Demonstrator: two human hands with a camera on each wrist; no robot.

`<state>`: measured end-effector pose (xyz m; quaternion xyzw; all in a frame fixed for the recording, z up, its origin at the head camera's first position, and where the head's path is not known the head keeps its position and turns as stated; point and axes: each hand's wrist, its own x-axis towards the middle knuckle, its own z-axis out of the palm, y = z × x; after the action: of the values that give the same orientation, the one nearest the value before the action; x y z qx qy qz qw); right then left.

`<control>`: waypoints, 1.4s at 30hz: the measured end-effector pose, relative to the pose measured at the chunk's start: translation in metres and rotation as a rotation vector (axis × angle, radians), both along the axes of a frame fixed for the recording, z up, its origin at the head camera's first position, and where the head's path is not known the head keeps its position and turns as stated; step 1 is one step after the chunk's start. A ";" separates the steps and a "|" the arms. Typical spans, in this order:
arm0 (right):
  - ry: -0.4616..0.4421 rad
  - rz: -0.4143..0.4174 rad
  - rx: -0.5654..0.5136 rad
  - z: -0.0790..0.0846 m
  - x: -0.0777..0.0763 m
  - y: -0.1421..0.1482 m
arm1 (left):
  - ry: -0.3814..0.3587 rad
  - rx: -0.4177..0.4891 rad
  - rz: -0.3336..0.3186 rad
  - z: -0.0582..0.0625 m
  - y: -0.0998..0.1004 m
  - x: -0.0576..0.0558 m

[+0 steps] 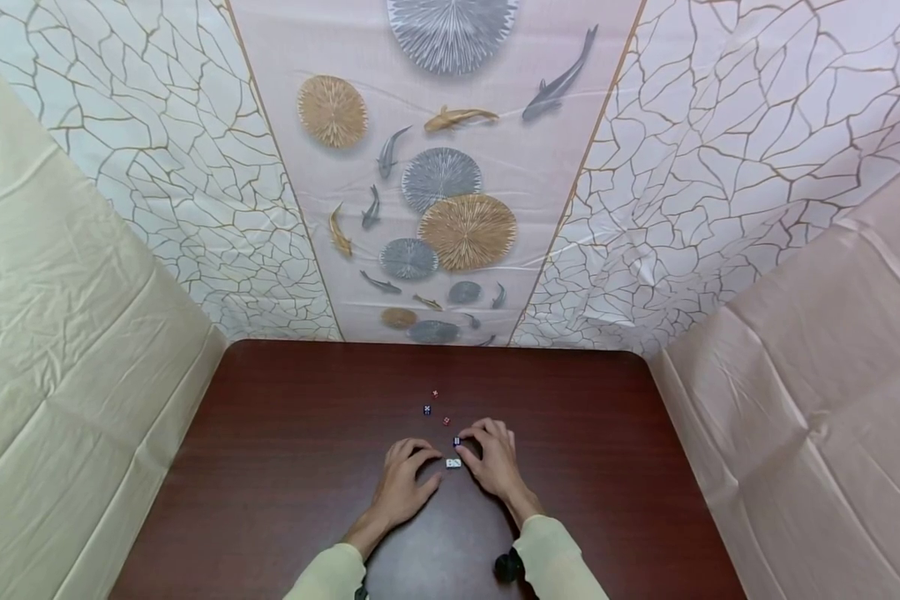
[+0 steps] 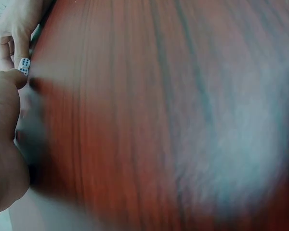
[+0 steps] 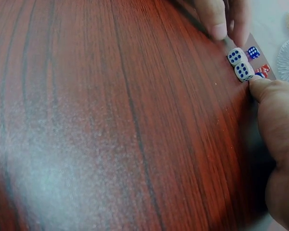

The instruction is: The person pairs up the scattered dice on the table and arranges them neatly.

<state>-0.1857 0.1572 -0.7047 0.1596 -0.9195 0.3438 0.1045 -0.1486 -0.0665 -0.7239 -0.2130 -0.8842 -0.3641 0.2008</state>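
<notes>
Two white dice (image 1: 453, 463) sit side by side, touching, between the hands; blue pips show on the white dice (image 3: 238, 62) in the right wrist view. My left hand (image 1: 405, 482) is just left of them, thumb and fingers spread apart with nothing between them. Slightly farther back, my right hand (image 1: 495, 458) pinches a dark blue die (image 1: 456, 441) between thumb and index finger. Its thumb (image 3: 267, 89) partly hides that blue die. In the left wrist view, the left thumb (image 2: 12, 79) covers part of the white dice (image 2: 24, 65).
Beyond the hands lie another blue die (image 1: 427, 410) and two small red dice, one farther (image 1: 435, 393) and one nearer (image 1: 446, 422). The dark wooden table (image 1: 285, 433) meets patterned cloth at its back edge. A black round object (image 1: 506, 567) is by the right sleeve.
</notes>
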 end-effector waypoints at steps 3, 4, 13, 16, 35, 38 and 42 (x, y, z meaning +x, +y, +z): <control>0.014 0.000 0.002 -0.001 -0.001 0.000 | 0.017 0.021 0.015 0.005 -0.004 -0.004; 0.019 -0.001 0.004 -0.001 -0.001 0.000 | 0.015 0.030 0.021 0.006 -0.006 -0.005; -0.002 -0.005 0.010 0.000 0.000 0.000 | -0.012 0.033 0.091 0.015 -0.017 -0.025; -0.011 -0.006 0.002 0.000 0.000 0.000 | -0.035 0.032 0.104 0.018 -0.020 -0.030; -0.028 -0.010 0.001 0.002 0.001 0.000 | -0.143 -0.076 0.177 0.028 -0.023 -0.073; -0.023 -0.015 0.006 0.002 0.000 0.000 | -0.175 -0.092 0.168 0.031 -0.023 -0.077; -0.025 -0.015 0.009 0.003 0.000 -0.001 | -0.222 -0.102 0.158 0.035 -0.022 -0.081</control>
<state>-0.1855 0.1565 -0.7018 0.1488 -0.9235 0.3407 0.0950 -0.2292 -0.0883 -0.6893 -0.1113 -0.9323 -0.3231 0.1188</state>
